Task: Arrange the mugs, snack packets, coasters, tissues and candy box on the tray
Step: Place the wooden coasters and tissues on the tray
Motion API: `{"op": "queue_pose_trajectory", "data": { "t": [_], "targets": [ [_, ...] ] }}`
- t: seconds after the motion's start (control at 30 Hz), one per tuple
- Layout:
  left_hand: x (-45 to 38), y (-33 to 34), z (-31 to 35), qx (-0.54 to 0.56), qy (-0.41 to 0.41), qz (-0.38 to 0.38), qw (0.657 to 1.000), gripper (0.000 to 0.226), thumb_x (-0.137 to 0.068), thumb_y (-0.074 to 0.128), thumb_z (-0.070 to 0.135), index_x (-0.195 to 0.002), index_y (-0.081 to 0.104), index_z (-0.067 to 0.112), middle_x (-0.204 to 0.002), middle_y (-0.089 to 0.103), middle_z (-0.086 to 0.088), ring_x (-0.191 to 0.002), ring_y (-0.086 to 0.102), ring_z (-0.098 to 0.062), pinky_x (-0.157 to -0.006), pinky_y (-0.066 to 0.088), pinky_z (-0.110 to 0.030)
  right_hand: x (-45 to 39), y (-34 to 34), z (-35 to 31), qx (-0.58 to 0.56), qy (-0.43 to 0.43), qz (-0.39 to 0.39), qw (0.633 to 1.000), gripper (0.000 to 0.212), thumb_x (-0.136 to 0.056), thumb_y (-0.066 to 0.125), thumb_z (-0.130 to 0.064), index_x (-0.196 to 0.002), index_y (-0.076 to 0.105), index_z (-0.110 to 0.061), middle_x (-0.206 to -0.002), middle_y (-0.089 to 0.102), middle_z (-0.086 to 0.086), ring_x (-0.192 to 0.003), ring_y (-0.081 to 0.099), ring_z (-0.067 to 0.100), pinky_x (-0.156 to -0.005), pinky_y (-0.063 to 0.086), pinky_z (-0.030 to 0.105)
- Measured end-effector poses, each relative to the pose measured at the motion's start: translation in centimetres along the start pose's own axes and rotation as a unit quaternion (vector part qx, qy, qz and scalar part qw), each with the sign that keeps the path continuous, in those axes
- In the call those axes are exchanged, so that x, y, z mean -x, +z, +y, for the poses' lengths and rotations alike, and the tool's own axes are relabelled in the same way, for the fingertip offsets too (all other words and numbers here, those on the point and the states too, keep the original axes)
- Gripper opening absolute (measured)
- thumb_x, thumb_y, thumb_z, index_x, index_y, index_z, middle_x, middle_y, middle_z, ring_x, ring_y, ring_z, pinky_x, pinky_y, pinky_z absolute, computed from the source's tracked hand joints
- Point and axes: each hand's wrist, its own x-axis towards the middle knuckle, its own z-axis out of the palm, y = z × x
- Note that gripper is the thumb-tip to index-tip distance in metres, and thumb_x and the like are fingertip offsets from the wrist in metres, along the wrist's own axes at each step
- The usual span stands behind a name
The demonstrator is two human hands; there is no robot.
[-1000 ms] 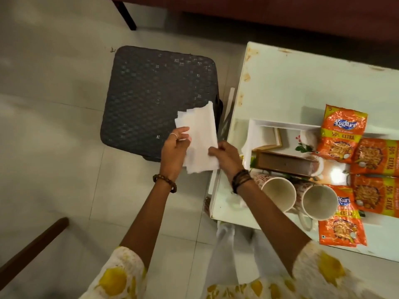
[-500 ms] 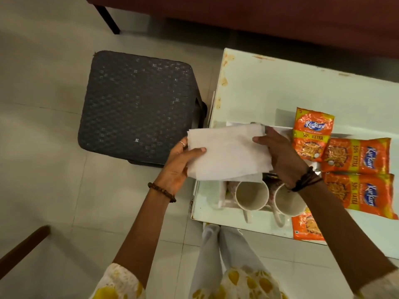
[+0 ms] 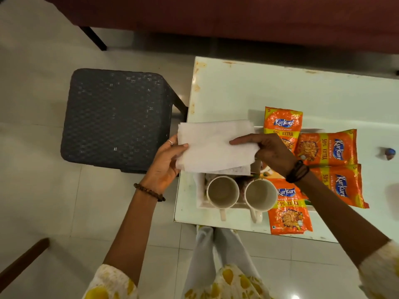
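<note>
Both hands hold a stack of white tissues [image 3: 211, 147] flat above the left part of the white tray [image 3: 200, 190]. My left hand [image 3: 166, 162] grips the tissues' left edge and my right hand [image 3: 267, 154] grips the right edge. Two empty white mugs [image 3: 223, 192] [image 3: 260, 196] stand side by side at the tray's near edge, handles toward me. Several orange snack packets [image 3: 282, 124] [image 3: 326, 147] [image 3: 289, 212] lie on the tray's right side. The tissues hide the candy box and coasters.
The tray rests on a white table [image 3: 259, 91] with a stained left edge. A dark woven stool [image 3: 116, 117] stands on the tiled floor to the left. A small blue object [image 3: 389, 152] lies at the table's far right. A dark red sofa [image 3: 237, 16] runs behind.
The tissues moved right, from over the stool to over the tray, and turned from upright to lying crosswise. My right hand shifted to their right edge. The camera view shifted slightly.
</note>
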Motion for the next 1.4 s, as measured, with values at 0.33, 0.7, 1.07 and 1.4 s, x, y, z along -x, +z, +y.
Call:
{"op": "queue_pose_trajectory", "data": {
  "t": [0.33, 0.7, 1.07, 1.4],
  "targets": [
    [0.1, 0.4, -0.7, -0.248, 0.115, -0.115, 0.955, 0.064, -0.080, 0.047, -0.021, -0.118, 0.053, 0.030, -0.118, 0.059, 0.027, -0.112, 0.058, 0.000, -0.090, 0.052, -0.018, 2.3, -2.8, 0.7, -0.080, 0.046, 0.007, 0.996, 0.072, -0.075, 0.037, 0.032, -0.098, 0.069, -0.028, -0.110, 0.066, -0.014, -0.103, 0.058, -0.013, -0.084, 0.046, 0.004],
    [-0.4, 3.3, -2.4, -0.222, 0.083, -0.055, 0.970, 0.031, -0.082, 0.057, -0.006, -0.086, 0.068, 0.023, -0.076, 0.074, 0.017, -0.079, 0.068, 0.005, -0.064, 0.052, -0.009, 4.0, -3.8, 1.9, -0.081, 0.117, 0.022, 0.990, 0.029, -0.082, 0.056, 0.005, -0.109, 0.058, 0.015, -0.094, 0.075, 0.003, -0.089, 0.068, 0.010, -0.085, 0.053, 0.021],
    [0.4, 8.4, -5.6, 0.032, 0.070, 0.177, 0.981, 0.019, -0.084, 0.059, 0.000, -0.078, 0.061, 0.018, -0.082, 0.064, 0.003, -0.080, 0.064, -0.008, -0.056, 0.056, -0.019, 4.4, 1.2, 2.7, -0.200, 0.215, 0.367, 0.883, 0.019, -0.083, 0.064, -0.018, -0.092, 0.067, -0.001, -0.099, 0.067, 0.018, -0.099, 0.062, 0.036, -0.092, 0.048, 0.057],
    [0.9, 7.3, -4.7, -0.028, 0.044, 0.127, 0.991, 0.006, -0.084, 0.064, 0.019, -0.085, 0.060, 0.014, -0.077, 0.070, 0.001, -0.061, 0.070, -0.008, -0.050, 0.057, -0.022, 5.5, 1.0, 4.1, -0.300, 0.199, 0.206, 0.910, 0.005, -0.079, 0.068, -0.019, -0.084, 0.068, -0.021, -0.072, 0.075, -0.015, -0.073, 0.070, 0.004, -0.061, 0.059, 0.021]
  ]
}}
